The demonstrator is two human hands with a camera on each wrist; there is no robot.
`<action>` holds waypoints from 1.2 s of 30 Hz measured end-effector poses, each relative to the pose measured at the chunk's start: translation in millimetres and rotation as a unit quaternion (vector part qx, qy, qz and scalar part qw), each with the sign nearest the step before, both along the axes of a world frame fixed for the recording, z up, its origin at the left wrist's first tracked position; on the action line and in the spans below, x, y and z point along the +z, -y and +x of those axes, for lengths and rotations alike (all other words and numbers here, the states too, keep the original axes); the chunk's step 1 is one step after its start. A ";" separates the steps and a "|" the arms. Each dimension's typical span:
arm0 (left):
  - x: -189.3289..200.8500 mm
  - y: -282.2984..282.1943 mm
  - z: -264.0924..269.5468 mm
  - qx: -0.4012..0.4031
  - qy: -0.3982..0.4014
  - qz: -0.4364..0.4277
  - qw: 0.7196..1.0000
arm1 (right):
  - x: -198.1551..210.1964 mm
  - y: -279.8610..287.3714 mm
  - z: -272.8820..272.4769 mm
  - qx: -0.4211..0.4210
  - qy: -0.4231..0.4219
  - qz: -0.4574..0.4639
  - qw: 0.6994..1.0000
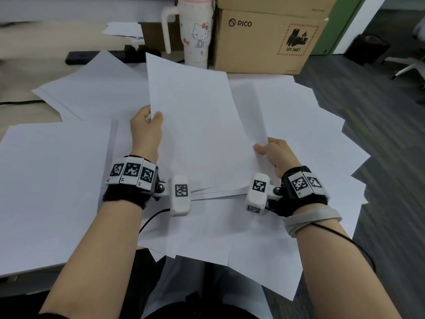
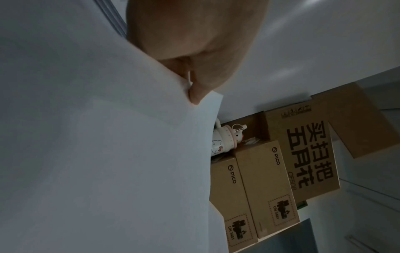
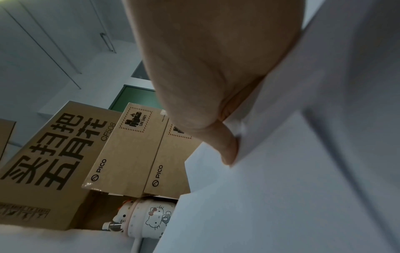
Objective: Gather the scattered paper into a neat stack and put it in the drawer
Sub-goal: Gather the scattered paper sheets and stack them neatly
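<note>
Both hands (image 1: 147, 125) pinching paper (image 1: 197, 125) (long axis away)

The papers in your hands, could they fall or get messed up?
Maybe. The left hand and right hand each pinch only an edge of the held papers, so the grip looks light and sheets might slip out. Loose sheets hang over the desk's front edge and could slide to the floor. The cup stands close behind and might get bumped.
</note>
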State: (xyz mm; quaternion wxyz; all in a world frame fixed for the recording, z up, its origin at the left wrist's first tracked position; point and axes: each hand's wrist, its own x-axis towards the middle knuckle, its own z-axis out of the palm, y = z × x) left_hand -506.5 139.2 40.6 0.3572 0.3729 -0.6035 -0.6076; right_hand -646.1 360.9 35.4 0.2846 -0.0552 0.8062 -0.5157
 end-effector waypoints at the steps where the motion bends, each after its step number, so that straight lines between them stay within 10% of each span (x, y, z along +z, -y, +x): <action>1: -1.0 -1.1 -1.5 -0.011 0.003 0.005 1.000 | -0.1 -0.1 -0.1 0.001 -0.002 0.000 1.000; 26: -2.5 -20.5 -5.9 -0.138 0.182 0.053 0.972 | -0.2 -10.1 20.8 0.021 -0.097 -0.055 0.993; 36: 19.7 -31.7 34.1 -0.085 0.047 0.043 0.994 | 29.5 -21.1 55.1 0.033 -0.152 -0.189 0.969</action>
